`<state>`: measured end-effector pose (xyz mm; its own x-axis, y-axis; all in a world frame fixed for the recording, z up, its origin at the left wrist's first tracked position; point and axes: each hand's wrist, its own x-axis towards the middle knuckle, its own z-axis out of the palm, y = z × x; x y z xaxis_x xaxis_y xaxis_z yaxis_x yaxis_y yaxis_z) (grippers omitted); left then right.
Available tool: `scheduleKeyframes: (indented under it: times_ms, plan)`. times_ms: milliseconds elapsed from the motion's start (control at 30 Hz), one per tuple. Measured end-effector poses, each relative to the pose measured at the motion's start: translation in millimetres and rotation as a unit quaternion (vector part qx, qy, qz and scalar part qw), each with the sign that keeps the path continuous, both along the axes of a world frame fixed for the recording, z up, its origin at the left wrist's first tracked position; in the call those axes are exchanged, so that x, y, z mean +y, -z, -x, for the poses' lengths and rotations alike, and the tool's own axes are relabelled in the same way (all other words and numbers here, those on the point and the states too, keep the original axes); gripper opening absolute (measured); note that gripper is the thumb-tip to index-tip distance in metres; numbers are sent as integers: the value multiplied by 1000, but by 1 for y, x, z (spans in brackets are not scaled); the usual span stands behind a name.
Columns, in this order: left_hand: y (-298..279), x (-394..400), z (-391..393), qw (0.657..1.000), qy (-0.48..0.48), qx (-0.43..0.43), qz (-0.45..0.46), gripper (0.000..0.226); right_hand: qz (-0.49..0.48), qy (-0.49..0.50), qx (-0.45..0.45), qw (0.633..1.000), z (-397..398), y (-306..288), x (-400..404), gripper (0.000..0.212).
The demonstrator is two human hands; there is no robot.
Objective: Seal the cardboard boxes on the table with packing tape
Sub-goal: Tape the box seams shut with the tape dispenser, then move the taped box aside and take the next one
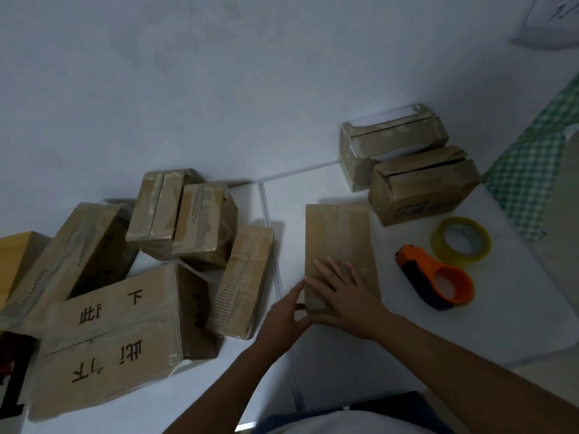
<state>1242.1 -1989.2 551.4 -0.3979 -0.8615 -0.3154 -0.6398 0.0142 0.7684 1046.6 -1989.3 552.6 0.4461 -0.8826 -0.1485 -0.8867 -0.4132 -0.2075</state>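
Pressing flat with spread fingers, the right hand (341,291) rests on the near end of the flat brown cardboard box (340,245), whose long axis runs away from the person; the left hand (286,311), fingers straight, touches its near-left corner. The orange tape dispenser (437,278) lies right of the box on the white worktop (517,308), nearer the right hand.

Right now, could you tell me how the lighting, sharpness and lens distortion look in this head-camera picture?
Head view: dim and bluish, with soft shadows beside the pile of boxes; wide-angle bending curves the table edge and stretches the corners; the whole frame is slightly soft; faint sheen on the tape roll; the right hand lies flat on the centre box, reasonably clear.
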Motion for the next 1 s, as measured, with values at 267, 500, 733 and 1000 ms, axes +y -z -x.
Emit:
scheduleKeyframes:
  times_ms: [267, 500, 733, 1000]
  plan:
    - [-15, -20, 14, 964, 131, -108, 204, 80, -66, 458, -360, 810, 49, -14, 14, 54]
    - [-3, -28, 38, 891, 296, -241, 245, 64, -337, 381, -490, 708, 42, -36, -16, 62]
    - [3, -61, 74, 890, 223, -321, 235, 64, -244, 382, -422, 785, 88, -41, -32, 46]
    - [-19, -150, 100, 935, 30, -311, 168, 58, -177, 457, -271, 829, 167, -10, -12, 25]
